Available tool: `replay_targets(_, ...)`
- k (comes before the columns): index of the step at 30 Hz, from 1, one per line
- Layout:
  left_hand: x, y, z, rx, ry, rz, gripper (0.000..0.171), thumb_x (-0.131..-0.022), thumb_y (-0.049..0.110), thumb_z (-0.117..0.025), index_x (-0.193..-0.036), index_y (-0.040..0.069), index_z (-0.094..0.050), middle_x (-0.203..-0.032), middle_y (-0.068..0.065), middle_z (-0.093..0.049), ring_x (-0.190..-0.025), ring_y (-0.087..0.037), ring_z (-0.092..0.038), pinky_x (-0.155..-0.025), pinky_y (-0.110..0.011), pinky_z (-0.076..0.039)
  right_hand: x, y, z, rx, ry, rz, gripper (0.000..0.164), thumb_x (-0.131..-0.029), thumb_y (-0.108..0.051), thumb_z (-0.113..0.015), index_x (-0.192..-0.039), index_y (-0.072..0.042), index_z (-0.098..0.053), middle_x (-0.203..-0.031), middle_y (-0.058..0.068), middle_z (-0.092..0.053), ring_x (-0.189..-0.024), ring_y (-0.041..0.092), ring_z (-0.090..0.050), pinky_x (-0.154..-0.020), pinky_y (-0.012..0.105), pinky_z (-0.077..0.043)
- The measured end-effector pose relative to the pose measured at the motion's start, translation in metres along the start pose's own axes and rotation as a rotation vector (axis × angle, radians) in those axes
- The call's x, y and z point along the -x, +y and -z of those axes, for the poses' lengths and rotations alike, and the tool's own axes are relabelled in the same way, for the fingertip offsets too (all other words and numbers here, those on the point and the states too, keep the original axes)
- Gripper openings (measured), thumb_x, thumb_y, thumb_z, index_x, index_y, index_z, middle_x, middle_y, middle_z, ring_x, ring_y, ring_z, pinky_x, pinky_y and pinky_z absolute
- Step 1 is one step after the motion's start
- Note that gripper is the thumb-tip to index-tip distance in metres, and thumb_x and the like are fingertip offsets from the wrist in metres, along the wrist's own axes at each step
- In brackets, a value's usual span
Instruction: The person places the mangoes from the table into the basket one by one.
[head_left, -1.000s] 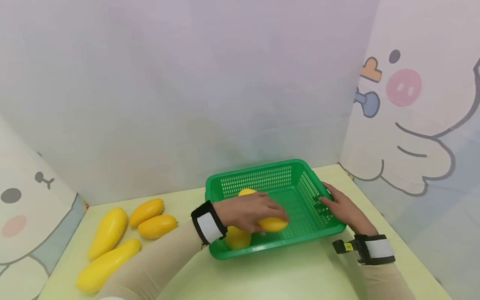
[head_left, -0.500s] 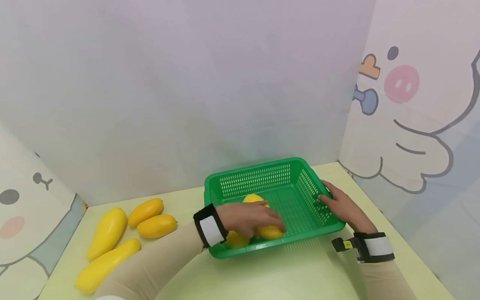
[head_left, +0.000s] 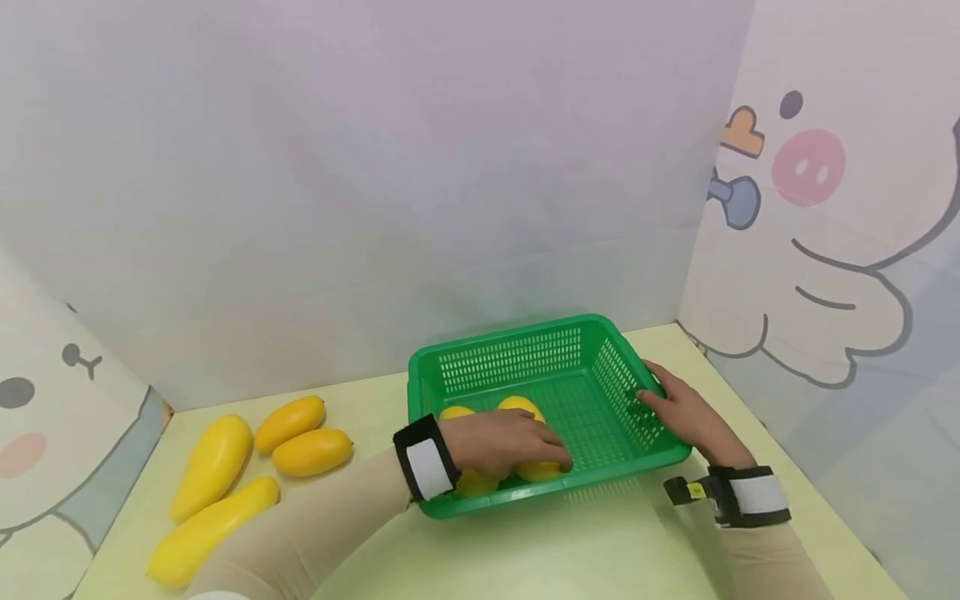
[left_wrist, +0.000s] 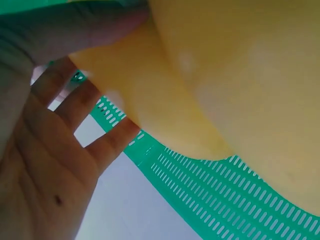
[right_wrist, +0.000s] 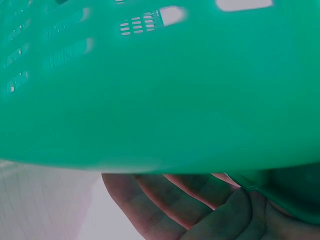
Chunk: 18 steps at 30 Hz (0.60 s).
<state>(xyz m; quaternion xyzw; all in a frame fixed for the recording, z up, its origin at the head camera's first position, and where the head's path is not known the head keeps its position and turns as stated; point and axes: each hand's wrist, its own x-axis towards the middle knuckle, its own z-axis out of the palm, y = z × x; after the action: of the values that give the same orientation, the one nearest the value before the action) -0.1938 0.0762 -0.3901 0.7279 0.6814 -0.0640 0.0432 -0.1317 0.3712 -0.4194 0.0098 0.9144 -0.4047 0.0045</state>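
My left hand [head_left: 506, 442] reaches over the left part of the green plastic basket [head_left: 491, 500] and holds a smooth yellow mango [head_left: 540, 472] low inside it. In the left wrist view, the thumb lies over the mango [left_wrist: 135, 85] and several fingertips meet its edge. Another yellow mango [head_left: 476, 483] lies beside it, partly hidden under the wrist. At the basket's right end, my right hand [head_left: 686, 417] grips the rim, thumb inside and the other fingers outside. The right wrist view shows its fingers below the basket wall [right_wrist: 160, 110].
On the pale green table [head_left: 585, 554], two large yellow fruits [head_left: 213, 467] and two smaller mangoes [head_left: 311, 452] lie left of the basket. A pale wall [head_left: 360, 208] rises close behind it. Cartoon-printed panels [head_left: 825, 250] stand at both sides.
My left hand has moved slightly down and toward the near side of the basket with the mango, which now sits lower. The right hand keeps its grip on the rim.
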Motion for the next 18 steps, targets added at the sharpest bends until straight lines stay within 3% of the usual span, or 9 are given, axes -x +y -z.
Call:
replay_targets(5, -0.0033, 0.0023, -0.0049, -0.104, -0.029, 0.020, 0.063, -0.080, -0.003, -0.065, -0.130, 0.029, -0.047, -0.127, 0.014, -0.049, -0.120, -0.004, -0.041, -0.103, -0.033, -0.031, 0.0001, -0.0009, 0.0003, -0.007, -0.001, 0.001, 0.061, -0.100, -0.029, -0.042, -0.149, -0.006, -0.013, -0.131, 0.030, -0.040, -0.094, 0.030, -0.055, -0.070, 0.040, -0.048)
replay_targets(15, -0.0049, 0.0055, -0.0066, -0.161, -0.058, 0.028, 0.057, -0.087, 0.003, -0.061, -0.136, 0.028, -0.043, -0.132, 0.012, -0.047, -0.124, -0.007, -0.038, -0.104, -0.036, -0.030, -0.0003, 0.0008, -0.0005, 0.001, 0.003, -0.005, 0.061, -0.100, -0.028, -0.042, -0.148, -0.005, -0.014, -0.129, 0.031, -0.042, -0.093, 0.030, -0.055, -0.068, 0.040, -0.048)
replay_targets(18, -0.0053, 0.0071, -0.0082, -0.220, -0.055, 0.033, 0.054, -0.090, 0.007, -0.058, -0.137, 0.030, -0.042, -0.133, 0.012, -0.045, -0.123, -0.008, -0.038, -0.102, -0.036, -0.032, -0.0004, 0.0009, -0.0003, 0.003, 0.006, -0.006, 0.061, -0.100, -0.028, -0.042, -0.148, -0.005, -0.014, -0.128, 0.031, -0.042, -0.092, 0.029, -0.055, -0.068, 0.040, -0.048)
